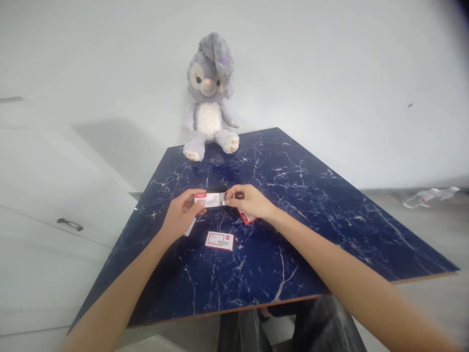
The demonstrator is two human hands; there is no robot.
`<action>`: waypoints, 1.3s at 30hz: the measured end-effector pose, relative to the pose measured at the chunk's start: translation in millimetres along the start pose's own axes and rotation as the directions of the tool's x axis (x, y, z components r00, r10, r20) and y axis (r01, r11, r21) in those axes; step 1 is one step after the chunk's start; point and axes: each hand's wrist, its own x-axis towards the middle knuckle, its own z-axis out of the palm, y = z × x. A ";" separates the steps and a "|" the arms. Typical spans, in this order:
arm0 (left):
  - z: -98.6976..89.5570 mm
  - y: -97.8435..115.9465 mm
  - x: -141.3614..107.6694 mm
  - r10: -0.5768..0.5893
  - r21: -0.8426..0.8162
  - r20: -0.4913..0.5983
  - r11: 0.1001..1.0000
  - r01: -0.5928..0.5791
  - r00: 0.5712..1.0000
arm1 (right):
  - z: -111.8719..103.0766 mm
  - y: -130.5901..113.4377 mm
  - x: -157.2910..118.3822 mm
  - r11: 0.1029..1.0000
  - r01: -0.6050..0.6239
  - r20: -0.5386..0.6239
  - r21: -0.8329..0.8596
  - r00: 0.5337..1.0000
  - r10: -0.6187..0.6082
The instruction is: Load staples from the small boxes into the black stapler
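Observation:
My left hand (184, 211) grips the left end of a small red and white box (209, 200), thumb in front. At the box's right end, the thumb and fingers of my right hand (246, 199) pinch a small item that is partly hidden. Just behind the box lies a black object (216, 188). A white and red flat box (219, 241) rests on the table below my hands. Under my right hand a red box (248, 217) shows in part, and a white piece (190, 228) pokes out beneath my left hand.
The dark blue marbled table (293, 244) stands against a pale wall. A grey plush rabbit (210, 98) sits at its far edge. Beyond the right side, a clear plastic item (430, 196) lies on the floor. A drawer handle (70, 225) shows at the left.

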 end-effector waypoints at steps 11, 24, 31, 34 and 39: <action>5.9 6.3 -0.2 -0.040 -0.082 -0.213 0.996 0.023 0.976 | 4.7 -9.5 -8.0 0.818 0.424 0.032 -0.389 0.893 -0.448; 5.2 4.1 1.0 -0.114 -0.212 -0.243 0.975 0.062 0.963 | 10.0 -20.7 -10.7 0.953 0.298 -0.185 -0.044 0.935 -0.301; 6.0 0.7 3.6 -0.115 -0.178 -0.099 0.979 0.096 0.988 | 13.7 -13.1 -5.1 0.814 -0.053 0.030 0.578 0.999 0.044; 8.4 2.4 1.0 -0.074 -0.124 -0.043 0.990 0.069 0.996 | 14.8 -9.5 -3.7 0.818 -0.114 0.035 0.563 0.993 0.115; 11.7 0.5 -1.0 -0.088 -0.119 -0.004 0.989 0.087 0.996 | 10.5 -6.1 -2.4 0.961 0.053 -0.065 0.271 0.997 -0.036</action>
